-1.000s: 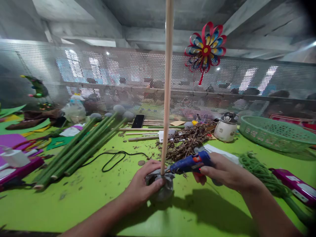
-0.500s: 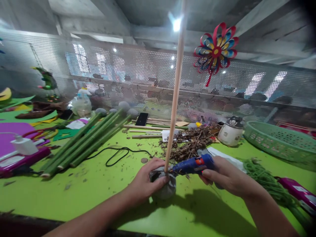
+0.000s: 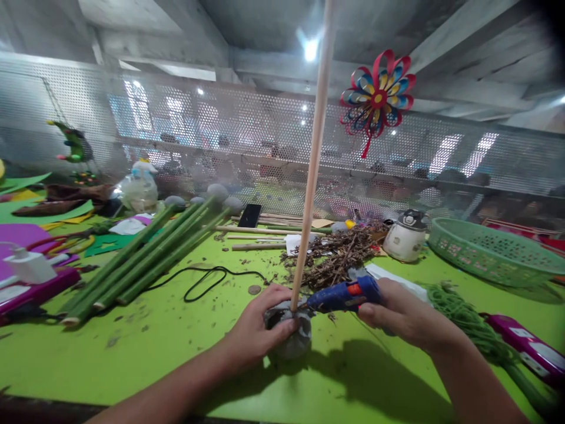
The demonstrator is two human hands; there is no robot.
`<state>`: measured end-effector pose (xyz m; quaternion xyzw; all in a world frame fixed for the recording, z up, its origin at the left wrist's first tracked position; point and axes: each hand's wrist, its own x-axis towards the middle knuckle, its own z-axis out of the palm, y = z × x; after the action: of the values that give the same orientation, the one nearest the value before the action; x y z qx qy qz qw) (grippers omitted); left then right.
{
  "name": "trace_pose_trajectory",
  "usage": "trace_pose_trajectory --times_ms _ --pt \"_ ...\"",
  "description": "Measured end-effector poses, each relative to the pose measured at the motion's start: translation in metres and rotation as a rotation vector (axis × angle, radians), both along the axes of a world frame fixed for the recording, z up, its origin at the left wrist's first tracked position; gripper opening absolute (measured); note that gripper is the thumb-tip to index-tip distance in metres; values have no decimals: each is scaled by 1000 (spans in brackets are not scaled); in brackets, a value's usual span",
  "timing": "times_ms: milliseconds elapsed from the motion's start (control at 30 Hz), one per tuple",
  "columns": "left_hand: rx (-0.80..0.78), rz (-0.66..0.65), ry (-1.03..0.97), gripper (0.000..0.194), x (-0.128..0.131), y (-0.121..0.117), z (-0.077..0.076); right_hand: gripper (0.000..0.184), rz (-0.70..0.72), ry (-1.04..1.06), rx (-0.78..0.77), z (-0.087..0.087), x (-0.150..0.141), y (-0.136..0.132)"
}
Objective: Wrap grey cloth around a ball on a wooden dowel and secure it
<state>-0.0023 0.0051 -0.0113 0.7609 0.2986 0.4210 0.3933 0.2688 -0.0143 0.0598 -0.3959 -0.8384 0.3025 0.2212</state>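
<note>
My left hand point(image 3: 258, 327) is wrapped round a grey lump point(image 3: 295, 340) resting on the green table point(image 3: 145, 359). A long pale wooden stick point(image 3: 314, 153) rises from the lump, leaning slightly right, past the top of the view. My right hand point(image 3: 404, 318) grips a blue glue gun point(image 3: 342, 295) with an orange trigger part. Its nozzle points left and touches the foot of the stick where it enters the lump.
Several green-wrapped sticks point(image 3: 145, 259) lie to the left, with a black cable point(image 3: 212, 280) beside them. A heap of dry twigs point(image 3: 339, 253), a white pot point(image 3: 401, 238), a green basket point(image 3: 489, 250) and green yarn point(image 3: 468, 321) lie behind and to the right. A paper pinwheel point(image 3: 377, 97) hangs on the mesh screen.
The stick has tilted from upright to leaning right. Both hands stay on the lump and the glue gun; the view has shifted a little.
</note>
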Motion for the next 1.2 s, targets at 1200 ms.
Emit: trace_pose_trajectory --times_ms 1200 --pt "-12 -7 -7 27 0 -1 3 45 85 -28 -6 6 2 4"
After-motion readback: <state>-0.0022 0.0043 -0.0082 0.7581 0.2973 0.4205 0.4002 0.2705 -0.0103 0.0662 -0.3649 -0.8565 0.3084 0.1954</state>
